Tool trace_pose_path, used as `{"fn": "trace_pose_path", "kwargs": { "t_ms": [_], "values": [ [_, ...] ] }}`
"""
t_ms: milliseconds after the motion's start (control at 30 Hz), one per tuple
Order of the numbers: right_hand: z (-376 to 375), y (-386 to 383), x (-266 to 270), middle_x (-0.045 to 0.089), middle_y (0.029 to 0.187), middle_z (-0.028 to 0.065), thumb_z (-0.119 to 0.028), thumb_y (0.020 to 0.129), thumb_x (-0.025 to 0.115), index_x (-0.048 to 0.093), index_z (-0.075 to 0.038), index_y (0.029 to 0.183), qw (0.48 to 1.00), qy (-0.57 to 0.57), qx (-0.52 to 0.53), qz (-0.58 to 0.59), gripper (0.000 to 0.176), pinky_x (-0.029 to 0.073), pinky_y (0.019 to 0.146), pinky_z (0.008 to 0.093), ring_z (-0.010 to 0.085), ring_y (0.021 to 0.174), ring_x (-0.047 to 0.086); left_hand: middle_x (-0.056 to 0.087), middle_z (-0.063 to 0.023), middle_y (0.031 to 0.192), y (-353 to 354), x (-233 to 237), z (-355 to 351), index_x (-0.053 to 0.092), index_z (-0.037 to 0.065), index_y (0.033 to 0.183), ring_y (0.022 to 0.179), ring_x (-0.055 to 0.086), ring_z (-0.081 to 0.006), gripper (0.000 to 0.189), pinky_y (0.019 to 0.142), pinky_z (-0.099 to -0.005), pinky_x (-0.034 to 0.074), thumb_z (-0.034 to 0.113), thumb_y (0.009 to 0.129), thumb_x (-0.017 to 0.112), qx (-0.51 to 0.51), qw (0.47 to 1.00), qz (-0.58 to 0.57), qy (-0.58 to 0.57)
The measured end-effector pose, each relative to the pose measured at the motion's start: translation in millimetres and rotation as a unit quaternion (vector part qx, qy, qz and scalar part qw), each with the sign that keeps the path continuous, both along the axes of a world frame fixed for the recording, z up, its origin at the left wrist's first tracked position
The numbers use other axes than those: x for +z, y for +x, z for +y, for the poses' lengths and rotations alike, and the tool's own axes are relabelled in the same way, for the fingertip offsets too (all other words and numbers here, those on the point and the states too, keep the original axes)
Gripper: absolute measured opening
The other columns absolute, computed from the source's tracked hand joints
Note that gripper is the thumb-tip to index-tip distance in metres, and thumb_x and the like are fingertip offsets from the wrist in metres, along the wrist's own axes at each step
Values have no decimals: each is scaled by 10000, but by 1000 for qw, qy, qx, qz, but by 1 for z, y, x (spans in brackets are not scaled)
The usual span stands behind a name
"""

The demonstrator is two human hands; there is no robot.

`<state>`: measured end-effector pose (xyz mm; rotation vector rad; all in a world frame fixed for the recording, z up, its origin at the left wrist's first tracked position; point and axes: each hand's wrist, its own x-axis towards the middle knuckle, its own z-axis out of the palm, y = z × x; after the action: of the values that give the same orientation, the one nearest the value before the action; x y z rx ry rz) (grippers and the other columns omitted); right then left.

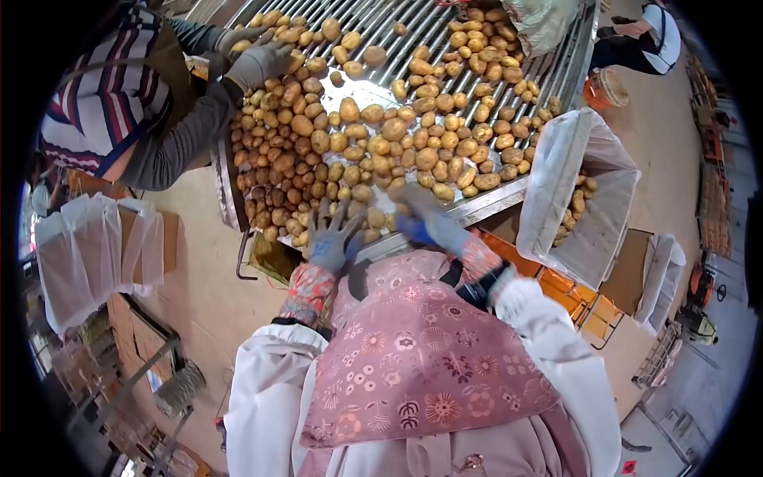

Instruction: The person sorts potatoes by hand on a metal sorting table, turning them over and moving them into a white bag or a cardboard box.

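Note:
Many potatoes (389, 151) cover the lower part of a metal roller table (389, 75). My left hand (330, 241), in a grey and blue glove, has its fingers spread against the potatoes at the near edge. To its right my right hand (433, 222), in a similar glove, is over the same edge beside more potatoes. Motion smears its fingers, so their grip does not show. A darker heap of potatoes (278, 155) fills the left side of the table.
Across the left corner, a co-worker's gloved hands (258, 60) touch potatoes. A white-lined box (600, 207) holding potatoes stands right of the table, with an orange bucket (606, 87) beyond. Another lined box (99, 246) is at left. A second person (648, 40) is at upper right.

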<state>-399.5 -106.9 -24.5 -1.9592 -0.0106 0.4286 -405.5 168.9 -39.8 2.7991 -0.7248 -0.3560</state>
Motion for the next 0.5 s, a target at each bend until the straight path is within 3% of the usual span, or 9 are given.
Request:
{"fn": "trace_pose_path", "kwargs": {
  "t_ms": [33, 67, 133, 167, 233, 267, 300, 400, 500],
  "values": [
    [9, -2, -34, 678, 1144, 57, -231, 964, 624, 649, -140, 1237, 913, -233, 192, -273, 289, 512, 832, 305, 213, 967, 653, 309, -87, 1613, -10, -5, 14, 550, 296, 1409, 1499, 175, -406, 481, 1196, -619, 84, 452, 954, 545, -3, 1000, -5, 6],
    [11, 5, -37, 678, 1144, 57, -231, 964, 624, 649, -140, 1237, 913, -231, 198, -273, 289, 512, 832, 305, 213, 967, 653, 397, -88, 1559, -19, 0, 20, 592, 251, 1368, 1459, 271, -397, 448, 1203, -591, 99, 412, 951, 564, 48, 998, 2, -43],
    [15, 24, -34, 689, 1109, 77, -227, 972, 599, 646, -124, 1246, 961, 101, 218, 134, 296, 509, 831, 296, 219, 870, 661, 437, -88, 1526, -39, 0, 41, 601, 223, 1355, 1431, 316, -396, 447, 1199, -586, 125, 408, 949, 571, 112, 993, -19, -28],
    [16, 48, 13, 679, 1182, 129, -254, 972, 594, 628, -116, 1275, 971, 54, 161, 167, 335, 508, 870, 341, 277, 913, 664, 477, -88, 1493, -45, 1, 48, 610, 194, 1341, 1402, 361, -395, 449, 1194, -580, 152, 404, 946, 577, 166, 985, -40, -13],
    [21, 60, 31, 667, 1236, 135, -259, 966, 587, 615, -121, 1299, 998, 19, -54, 20, 361, 489, 948, 383, 295, 1018, 664, 486, -105, 1482, -41, 9, 56, 613, 171, 1332, 1389, 377, -397, 448, 1183, -575, 187, 396, 946, 581, 226, 973, -47, 11],
    [16, 59, 29, 657, 1276, 123, -282, 950, 592, 607, -133, 1316, 926, -317, 38, -201, 395, 473, 994, 418, 296, 1145, 633, 495, -122, 1471, -38, 13, 60, 617, 149, 1322, 1376, 394, -400, 448, 1173, -569, 222, 389, 945, 584, 280, 958, -52, 34],
    [15, 51, 20, 657, 1276, 123, -282, 950, 592, 607, -133, 1316, 927, -316, 38, -199, 395, 473, 994, 418, 296, 1145, 633, 495, -122, 1471, -22, 17, 63, 617, 149, 1322, 1376, 394, -400, 448, 1173, -569, 222, 389, 945, 584, 280, 958, -50, 36],
    [19, 56, 6, 657, 1257, 142, -322, 914, 614, 625, -146, 1297, 911, -203, 358, 15, 423, 464, 1005, 447, 315, 1197, 604, 445, -217, 1488, 76, 15, 45, 519, 178, 1433, 1369, 404, -416, 555, 1137, -542, 299, 428, 943, 593, 226, 964, -116, -73],
    [51, 126, 38, 669, 1236, 132, -312, 927, 599, 632, -147, 1292, 951, -151, 257, 77, 402, 455, 1020, 433, 293, 1206, 604, 350, -274, 1532, 168, 6, 20, 436, 210, 1499, 1393, 364, -447, 616, 1145, -560, 284, 440, 949, 591, 154, 985, -76, -13]
  ]
}}
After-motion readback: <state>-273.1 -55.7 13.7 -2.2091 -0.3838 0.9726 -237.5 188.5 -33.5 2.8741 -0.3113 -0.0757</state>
